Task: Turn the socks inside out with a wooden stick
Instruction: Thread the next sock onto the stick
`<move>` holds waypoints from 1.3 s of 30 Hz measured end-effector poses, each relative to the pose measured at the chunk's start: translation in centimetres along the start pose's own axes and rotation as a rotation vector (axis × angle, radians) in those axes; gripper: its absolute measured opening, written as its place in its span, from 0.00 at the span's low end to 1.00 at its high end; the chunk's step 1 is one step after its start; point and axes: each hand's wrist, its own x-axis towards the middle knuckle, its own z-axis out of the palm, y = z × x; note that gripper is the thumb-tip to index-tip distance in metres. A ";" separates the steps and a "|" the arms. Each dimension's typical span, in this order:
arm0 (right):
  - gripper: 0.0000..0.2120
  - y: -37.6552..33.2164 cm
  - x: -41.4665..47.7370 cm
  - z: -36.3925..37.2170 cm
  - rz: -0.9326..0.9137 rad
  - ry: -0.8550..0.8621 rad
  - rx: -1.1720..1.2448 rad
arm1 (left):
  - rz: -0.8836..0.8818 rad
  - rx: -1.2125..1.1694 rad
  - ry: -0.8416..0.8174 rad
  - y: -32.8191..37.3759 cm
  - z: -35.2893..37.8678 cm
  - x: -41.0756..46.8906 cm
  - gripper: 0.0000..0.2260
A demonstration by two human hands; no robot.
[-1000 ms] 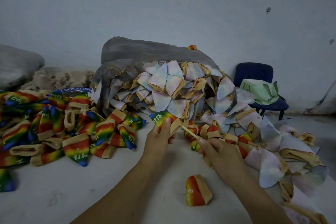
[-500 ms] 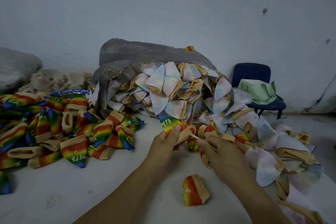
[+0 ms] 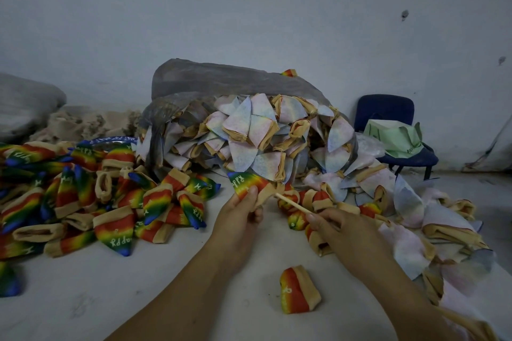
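Near the front edge of the pale surface (image 3: 83, 285), a lone rainbow sock (image 3: 299, 289) lies by itself between my two forearms, its tan cuff turned to the right. Just beyond it, my left hand (image 3: 238, 219) grips a second rainbow sock (image 3: 249, 184), thumb pressed on the fabric, the blue-green toe with white lettering pointing up and to the left. My right hand (image 3: 340, 227) pinches a thin wooden stick (image 3: 293, 204) that slants up and left from my fingers. Its far tip meets the tan cuff of the sock I hold.

Toward the left edge, a heap of rainbow socks (image 3: 110, 202) spreads across the surface, colours outward. A few more rainbow pieces (image 3: 318, 199) sit just beyond my right hand. Along the right edge, pale socks (image 3: 410, 219) with tan cuffs trail down to the near right corner.

Farther back at the middle, a mound of the same pale socks (image 3: 263, 141) spills from the mouth of a grey plastic bag (image 3: 221, 77). One small rainbow sock (image 3: 289, 72) perches on top of the bag.

At the far left, a grey sack (image 3: 25, 102) rests beside a beige heap (image 3: 83, 122). At the far right, a blue chair (image 3: 388, 108) carries a green bag (image 3: 393, 138), against the scuffed wall (image 3: 249, 8).
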 end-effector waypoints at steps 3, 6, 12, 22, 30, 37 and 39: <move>0.15 -0.3 0.0 0.2 0.033 0.011 0.098 | -0.018 0.163 -0.029 -0.1 0.1 0.0 0.12; 0.16 -0.4 0.0 0.4 0.083 0.029 0.228 | -0.027 0.263 -0.064 0.0 0.4 -0.1 0.13; 0.18 -0.6 0.0 0.7 0.133 0.024 0.422 | 0.025 0.380 -0.134 0.3 0.8 -0.6 0.15; 0.19 -1.8 -0.4 1.3 0.119 -0.002 0.472 | -0.060 -0.233 -0.125 0.4 2.0 -0.8 0.06; 0.16 -0.6 -0.1 -0.2 -0.009 0.013 0.025 | 0.016 -0.015 0.039 0.4 0.7 -0.2 0.09; 0.11 -1.0 -0.2 0.0 -0.043 -0.018 0.093 | 0.128 0.739 -0.021 0.4 1.3 -1.3 0.17; 0.10 -1.6 -0.4 0.7 -0.041 -0.005 0.232 | 0.140 0.787 -0.072 0.1 2.0 -1.8 0.17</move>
